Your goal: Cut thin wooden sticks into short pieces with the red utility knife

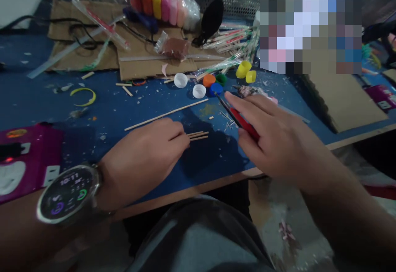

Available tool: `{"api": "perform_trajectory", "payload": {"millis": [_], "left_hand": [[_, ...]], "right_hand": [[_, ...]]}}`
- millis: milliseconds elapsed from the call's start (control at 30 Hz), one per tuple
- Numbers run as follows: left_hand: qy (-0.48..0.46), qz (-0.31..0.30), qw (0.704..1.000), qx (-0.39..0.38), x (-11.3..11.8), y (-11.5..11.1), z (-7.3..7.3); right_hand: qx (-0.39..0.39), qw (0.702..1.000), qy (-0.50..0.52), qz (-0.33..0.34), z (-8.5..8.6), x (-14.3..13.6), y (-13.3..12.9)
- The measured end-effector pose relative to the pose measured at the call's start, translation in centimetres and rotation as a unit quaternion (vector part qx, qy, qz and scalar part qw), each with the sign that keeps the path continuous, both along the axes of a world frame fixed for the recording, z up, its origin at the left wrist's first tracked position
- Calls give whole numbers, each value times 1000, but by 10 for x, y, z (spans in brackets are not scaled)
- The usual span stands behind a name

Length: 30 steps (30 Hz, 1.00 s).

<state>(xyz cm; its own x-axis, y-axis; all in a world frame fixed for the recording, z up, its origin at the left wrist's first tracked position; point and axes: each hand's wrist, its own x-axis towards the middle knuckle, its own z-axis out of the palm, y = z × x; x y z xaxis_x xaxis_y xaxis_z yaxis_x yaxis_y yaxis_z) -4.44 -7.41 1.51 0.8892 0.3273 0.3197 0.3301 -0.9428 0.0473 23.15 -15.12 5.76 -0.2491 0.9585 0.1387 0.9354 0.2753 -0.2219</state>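
Several short wooden sticks (199, 135) are sticking out from the fingertips of the left hand (148, 156), lying nearly side by side and pointing rightward above the blue tabletop (105, 88). Their near ends are disappearing inside the grip. The left thumb and index finger are pressing together around them, while the remaining fingers are folding under, mostly hidden; whether the sticks are also touching the table, one cannot tell.

The right hand (275, 140) is holding a slim tool (244, 123) with a red and black handle. Its thumb is pressing from below and its index finger is stretching along the upper side, so the handle is sitting pinched between them. The tool's narrow end is pointing up and leftward toward the blue cap (215, 90), well apart from the short sticks; whether it is touching the cap is unclear.

Just beyond the left knuckles, a longer stick (166, 114) is lying slantwise. Farther back, two white caps (199, 91), an orange cap (209, 80), a green cap (220, 80) and yellow caps (243, 69) are clustering near the blue one. Behind these, cardboard sheets (89, 59) are lying under a brown packet (175, 47), and wrapped sticks (232, 43) are piling up to the right. A watch (66, 193) is circling the left wrist, and a magenta box (37, 152) is standing near it.
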Motion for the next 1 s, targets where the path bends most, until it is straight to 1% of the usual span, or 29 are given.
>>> {"api": "perform_trajectory", "payload": {"millis": [67,167,233,300,400,467,533,633,733,800,900,1000], "left_hand": [[1,1,1000,5,1,1,1],[-4,14,1000,1,0,0,3],[-14,31,999,-11,-1,0,3],[-12,42,999,-19,-3,1,3],[-22,46,998,-36,-4,2,3],[-31,47,997,-49,-4,2,3],[-33,54,996,-57,-3,2,4],[-13,64,996,-69,-4,0,5],[20,65,994,-86,-10,0,1],[23,63,993,-100,-17,0,-1],[17,39,992,-116,-25,1,-4],[24,14,993,-112,-25,2,-2]], "right_hand": [[-7,999,-25,40,2,1,28],[-33,994,-23,103,2,0,67],[-28,990,-2,137,-1,0,85],[-22,989,34,142,-6,1,94],[-29,989,89,117,-12,2,93],[-50,988,104,106,-14,3,88],[-80,984,112,112,-14,3,83],[-110,980,118,121,-14,2,80],[-116,980,120,106,-13,2,79],[-136,976,137,101,-14,3,78],[-179,964,165,107,-14,3,75],[-191,961,159,121,-14,1,71]]}}
